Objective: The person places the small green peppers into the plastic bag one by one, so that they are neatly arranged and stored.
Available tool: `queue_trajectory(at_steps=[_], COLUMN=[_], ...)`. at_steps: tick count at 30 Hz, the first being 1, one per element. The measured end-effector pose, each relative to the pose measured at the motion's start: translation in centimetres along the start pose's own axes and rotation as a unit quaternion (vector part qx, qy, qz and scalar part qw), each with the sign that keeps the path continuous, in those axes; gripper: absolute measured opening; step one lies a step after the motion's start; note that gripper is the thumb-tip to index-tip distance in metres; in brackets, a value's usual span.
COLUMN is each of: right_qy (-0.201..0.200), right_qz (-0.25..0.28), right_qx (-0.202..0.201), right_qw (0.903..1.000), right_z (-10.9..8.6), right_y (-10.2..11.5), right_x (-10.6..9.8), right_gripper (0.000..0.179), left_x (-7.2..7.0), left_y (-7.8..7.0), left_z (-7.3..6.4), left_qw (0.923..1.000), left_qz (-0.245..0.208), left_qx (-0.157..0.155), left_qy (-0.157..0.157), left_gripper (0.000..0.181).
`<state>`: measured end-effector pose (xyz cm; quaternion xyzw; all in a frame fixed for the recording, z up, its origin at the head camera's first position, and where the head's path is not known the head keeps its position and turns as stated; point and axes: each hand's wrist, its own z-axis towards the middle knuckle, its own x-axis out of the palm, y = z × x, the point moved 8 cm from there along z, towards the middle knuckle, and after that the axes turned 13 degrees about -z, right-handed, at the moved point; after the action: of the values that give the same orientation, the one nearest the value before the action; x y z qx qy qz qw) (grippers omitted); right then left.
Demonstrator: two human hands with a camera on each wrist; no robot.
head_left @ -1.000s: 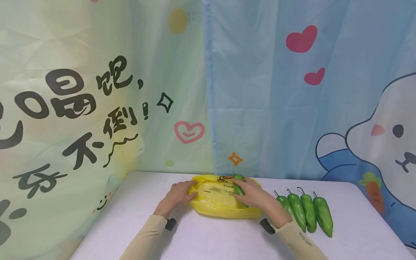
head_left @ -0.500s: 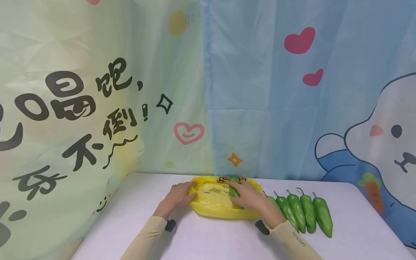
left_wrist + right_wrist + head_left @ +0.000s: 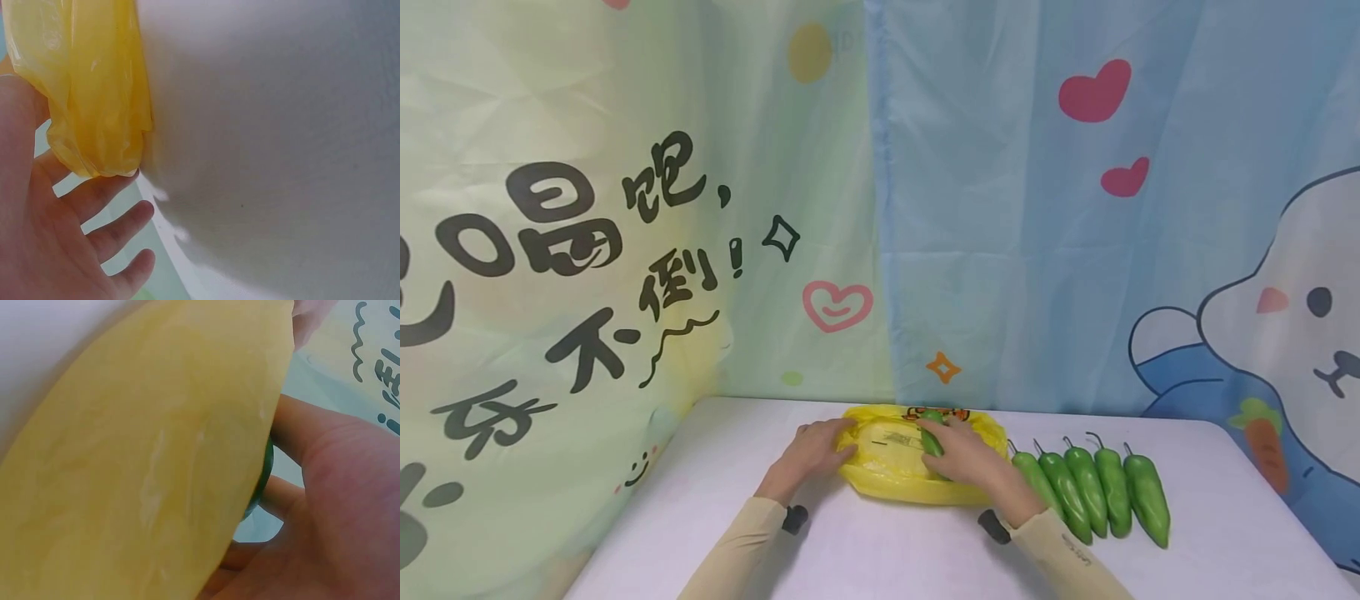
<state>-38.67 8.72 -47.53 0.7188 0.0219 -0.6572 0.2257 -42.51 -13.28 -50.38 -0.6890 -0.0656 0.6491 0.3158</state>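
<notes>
A yellow plastic bag (image 3: 887, 490) lies toward the back of the white table, its top opened around a pale yellow inside. My left hand (image 3: 815, 446) holds the bag's left edge; in the left wrist view the yellow film (image 3: 94, 94) passes between thumb and fingers, with the other fingers spread. Over the bag's right half, my right hand (image 3: 968, 450) grips a green pepper (image 3: 932, 427), thumb on the near side. From the right wrist, the bag's yellow wall (image 3: 125, 456) covers most of that pepper, and only a dark green sliver (image 3: 267, 465) shows.
Several green peppers (image 3: 1146, 500) lie side by side in a row right of the bag, stems pointing away; the leftmost (image 3: 1037, 479) is partly behind my right forearm. A printed curtain (image 3: 955, 208) hangs behind the table's back edge.
My right hand has moved left across the bag with the green pepper, which sits lower against it now. More of the row's left peppers shows. My left hand has stayed put.
</notes>
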Motion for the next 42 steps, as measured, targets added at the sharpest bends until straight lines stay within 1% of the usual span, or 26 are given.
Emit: queue_trajectory(at_steps=[13,21,32,37,42], right_qy=[-0.01,-0.02,-0.01,0.001,0.011], right_qz=[0.006,0.008,0.02,0.031,0.035], right_qx=[0.001,0.001,0.004,0.012,0.012], right_qw=[0.9999,0.9998,0.9997,0.9994,0.9993], right_z=[0.6,1.0,1.5,1.8,2.1], right_y=[1.0,2.0,3.0,3.4,4.1], right_x=[0.6,0.7,1.0,1.2,1.1], right_gripper=[0.06,0.059,0.057,0.058,0.058], left_x=[0.2,0.3,0.5,0.4,0.4], left_y=[0.0,0.2,0.1,0.2,0.2], left_z=[0.0,0.2,0.2,0.3,0.3], left_qw=[1.0,1.0,1.0,1.0,1.0], left_qz=[-0.005,0.001,0.001,0.002,0.002], left_qx=[-0.006,-0.007,-0.009,-0.005,0.001], left_qy=[0.005,0.005,0.003,0.0,-0.001], left_gripper=[0.049,0.05,0.049,0.049,0.049])
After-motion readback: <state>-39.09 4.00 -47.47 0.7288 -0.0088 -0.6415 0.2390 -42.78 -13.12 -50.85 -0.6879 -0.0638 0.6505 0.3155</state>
